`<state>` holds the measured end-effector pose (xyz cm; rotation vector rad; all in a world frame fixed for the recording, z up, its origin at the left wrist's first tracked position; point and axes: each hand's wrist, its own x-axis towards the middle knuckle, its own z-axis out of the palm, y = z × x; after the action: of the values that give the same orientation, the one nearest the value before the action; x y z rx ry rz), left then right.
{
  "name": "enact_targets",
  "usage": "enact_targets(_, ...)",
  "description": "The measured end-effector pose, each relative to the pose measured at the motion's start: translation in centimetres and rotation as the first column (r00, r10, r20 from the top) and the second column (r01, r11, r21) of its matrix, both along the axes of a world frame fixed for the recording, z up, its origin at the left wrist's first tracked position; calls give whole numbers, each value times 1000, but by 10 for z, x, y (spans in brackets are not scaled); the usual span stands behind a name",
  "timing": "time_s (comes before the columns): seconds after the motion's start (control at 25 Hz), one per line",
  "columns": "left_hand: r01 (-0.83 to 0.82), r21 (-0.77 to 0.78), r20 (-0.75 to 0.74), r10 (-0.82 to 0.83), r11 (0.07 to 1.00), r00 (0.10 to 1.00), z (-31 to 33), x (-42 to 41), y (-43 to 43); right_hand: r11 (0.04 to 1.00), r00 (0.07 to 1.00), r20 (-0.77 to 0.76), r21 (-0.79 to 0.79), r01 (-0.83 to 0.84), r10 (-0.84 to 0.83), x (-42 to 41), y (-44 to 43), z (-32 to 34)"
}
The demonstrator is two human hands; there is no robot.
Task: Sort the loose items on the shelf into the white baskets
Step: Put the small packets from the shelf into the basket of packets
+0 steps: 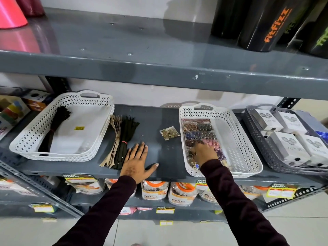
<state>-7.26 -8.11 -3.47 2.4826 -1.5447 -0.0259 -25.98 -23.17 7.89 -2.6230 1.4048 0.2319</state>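
Observation:
Two white baskets stand on the grey shelf (158, 119). The left basket (33, 137) holds one black zipper bundle (56, 125). Between the baskets lie a beige zipper bundle (115, 134), a black zipper bundle (126, 135) and a small packet of gold buttons (169, 133). The right basket (245, 148) holds several button packets (198, 132). My left hand (138, 161) rests flat on the shelf, fingers apart, just right of the loose zippers. My right hand (204, 153) reaches into the right basket, fingers down among the packets; whether it grips one is hidden.
A grey basket (253, 128) of white boxes stands at the right. Coloured boxes (12, 110) sit at far left. The upper shelf edge (159, 68) overhangs, with black canisters (266, 23) and a pink cone (10, 13). Pouches (154, 190) fill the shelf below.

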Motion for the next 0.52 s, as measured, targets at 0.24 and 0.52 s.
enact_targets(0.24, -12, -22, 4, 12, 1000, 1000, -1, 1, 0, 989, 987, 160, -148, 17, 7, 22, -10, 6)
enact_targets(0.52, -23, -4, -8, 23, 1000, 1000, 2, -1, 1, 942, 936, -129, -28, -333, 327, 123, -11, -24)
